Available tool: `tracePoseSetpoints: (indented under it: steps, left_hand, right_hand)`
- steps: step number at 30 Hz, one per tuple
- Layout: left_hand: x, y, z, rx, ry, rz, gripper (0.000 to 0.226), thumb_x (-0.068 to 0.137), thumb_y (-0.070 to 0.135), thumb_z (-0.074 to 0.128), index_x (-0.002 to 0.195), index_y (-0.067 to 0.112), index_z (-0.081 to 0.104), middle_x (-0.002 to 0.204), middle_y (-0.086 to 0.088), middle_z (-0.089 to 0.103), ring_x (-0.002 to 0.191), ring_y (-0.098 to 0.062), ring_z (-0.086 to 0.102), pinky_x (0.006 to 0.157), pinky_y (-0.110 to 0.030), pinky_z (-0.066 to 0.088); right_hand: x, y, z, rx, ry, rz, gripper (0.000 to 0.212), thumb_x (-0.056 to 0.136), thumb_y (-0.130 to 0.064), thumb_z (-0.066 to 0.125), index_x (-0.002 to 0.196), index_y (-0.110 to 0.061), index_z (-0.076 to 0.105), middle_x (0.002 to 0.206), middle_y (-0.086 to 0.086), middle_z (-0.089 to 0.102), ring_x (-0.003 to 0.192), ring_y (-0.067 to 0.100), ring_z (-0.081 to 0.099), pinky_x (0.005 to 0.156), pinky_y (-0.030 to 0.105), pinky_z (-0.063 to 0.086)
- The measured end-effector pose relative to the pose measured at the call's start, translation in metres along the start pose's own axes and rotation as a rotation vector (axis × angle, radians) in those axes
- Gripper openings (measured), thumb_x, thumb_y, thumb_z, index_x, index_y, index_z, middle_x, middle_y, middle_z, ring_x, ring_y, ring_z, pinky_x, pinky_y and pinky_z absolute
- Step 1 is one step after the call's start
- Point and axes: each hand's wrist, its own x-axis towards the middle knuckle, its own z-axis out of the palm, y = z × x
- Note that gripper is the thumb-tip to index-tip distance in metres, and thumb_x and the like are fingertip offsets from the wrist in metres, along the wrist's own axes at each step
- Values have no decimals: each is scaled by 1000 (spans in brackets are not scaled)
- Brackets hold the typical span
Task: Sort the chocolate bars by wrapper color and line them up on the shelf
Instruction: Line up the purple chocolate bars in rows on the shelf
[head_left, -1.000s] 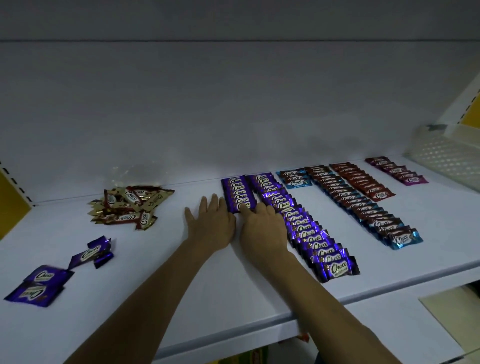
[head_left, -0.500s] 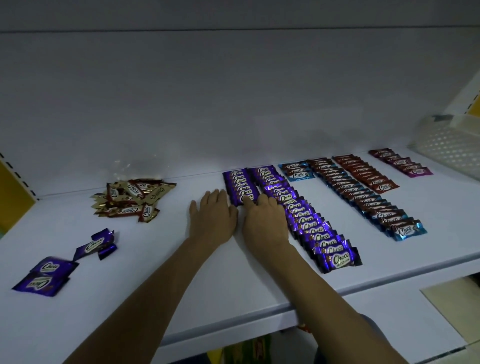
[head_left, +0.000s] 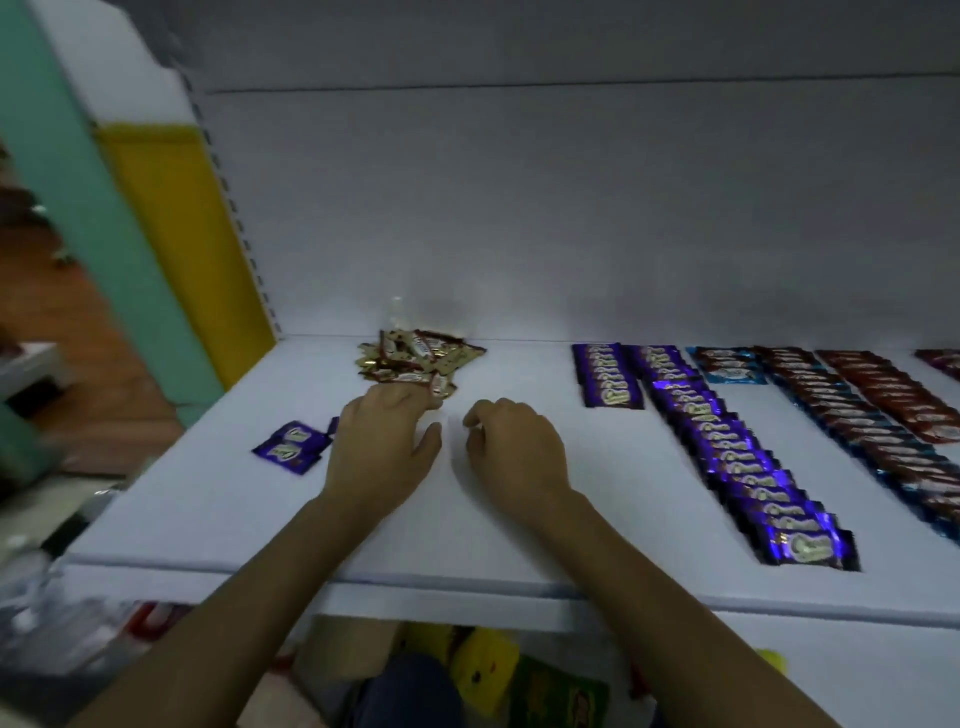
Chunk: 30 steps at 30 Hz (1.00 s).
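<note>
— Below the front lip, what can you see?
— Blurred yellow and green packets (head_left: 519, 675), under the flat white shelf (head_left: 467, 545).
— And on the shelf itself, nearest you?
— Two bare forearms reach in over the lip. The right hand (head_left: 514, 457) rests on the shelf with its fingers loosely curled under, holding nothing. The left hand (head_left: 384, 447) lies just beside it, thumb spread toward it.
— What are the left fingers doing?
— They reach the near edge of the loose pile of gold-and-brown wrapped chocolate bars (head_left: 415, 358). Whether they pinch a bar I cannot tell; the tips are blurred.
— Any purple ones?
— A few loose purple-wrapped bars (head_left: 291, 447) lie just left of the left hand. To the right, apart from the right hand, a long row of overlapping purple-wrapped bars (head_left: 727, 447) runs from near the lip toward the back wall. A short purple row (head_left: 608, 374) sits beside its far end.
— Further right?
— At the back, a short blue-wrapped row (head_left: 727, 364), then a long brown row with blue ends (head_left: 857, 426), then a red-brown row (head_left: 893, 395).
</note>
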Motion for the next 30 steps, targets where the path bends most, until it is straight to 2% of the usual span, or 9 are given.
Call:
tracePoseSetpoints:
  steps: [2, 5, 7, 13, 17, 20, 24, 26, 30]
  left_hand:
    - [-14, -19, -11, 107, 31, -132, 53, 90, 46, 58, 137, 23, 51, 146, -6, 45, 136, -28, 37, 112, -46, 26]
    - [-32, -49, -20, 170, -67, -397, 88, 82, 70, 49, 152, 28, 16, 161, -8, 12, 146, -33, 12, 115, -50, 15]
    - [-38, -62, -20, 136, -147, -480, 100, 78, 79, 41, 153, 23, 7, 161, -11, 9, 146, -35, 11, 115, -51, 16]
    - [-21, -65, -12, -115, -207, -372, 85, 94, 46, 52, 153, 10, 2, 161, -11, 10, 148, -24, 10, 119, -38, 15]
    - [-13, -73, -9, -165, -195, -294, 79, 92, 38, 58, 152, 8, 16, 156, -13, 26, 143, -27, 27, 115, -39, 25]
    - [-13, -75, -9, -163, -170, -248, 71, 93, 36, 58, 150, 9, 26, 153, -8, 35, 139, -23, 35, 111, -31, 28]
    - [-9, -81, -9, -172, -84, -109, 34, 92, 28, 61, 124, 15, 60, 118, -6, 66, 108, -28, 59, 89, -36, 47]
    - [-9, -81, -11, -130, -48, -56, 29, 93, 17, 59, 122, 13, 62, 111, -10, 69, 101, -30, 60, 83, -35, 45]
    - [-9, -80, -15, -99, -5, -42, 31, 98, 12, 47, 126, 16, 60, 120, -8, 66, 106, -28, 57, 84, -26, 36]
  right_hand:
    - [8, -19, 11, 29, -9, -62, 34, 97, -16, 38, 123, -17, 59, 120, 5, 61, 107, 22, 54, 90, 33, 43]
    - [24, -44, 27, 67, -52, -125, 34, 97, -15, 40, 127, -18, 55, 123, 6, 57, 113, 24, 50, 93, 35, 42]
    - [37, -58, 37, 94, -94, -120, 32, 96, -16, 41, 123, -17, 58, 115, 7, 60, 109, 26, 52, 88, 35, 45]
    - [61, -80, 51, 256, -133, -6, 16, 87, -14, 57, 99, -15, 68, 94, 3, 67, 90, 20, 60, 75, 33, 51]
    - [64, -83, 46, 465, -215, -3, 13, 84, -7, 59, 86, -2, 71, 87, 12, 70, 83, 24, 64, 74, 36, 51]
    - [64, -83, 42, 593, -282, 56, 23, 89, -11, 53, 81, 5, 67, 83, 18, 70, 80, 31, 66, 77, 40, 55]
    - [61, -82, 29, 854, -390, 213, 20, 90, -2, 46, 75, -12, 54, 77, 13, 60, 71, 22, 58, 66, 31, 46]
    - [57, -80, 25, 944, -352, 272, 15, 90, -3, 49, 82, -13, 57, 75, 9, 66, 66, 20, 64, 59, 27, 48]
    - [48, -69, 26, 933, -233, 309, 17, 92, -4, 47, 84, -12, 60, 77, 10, 68, 68, 21, 64, 61, 28, 51]
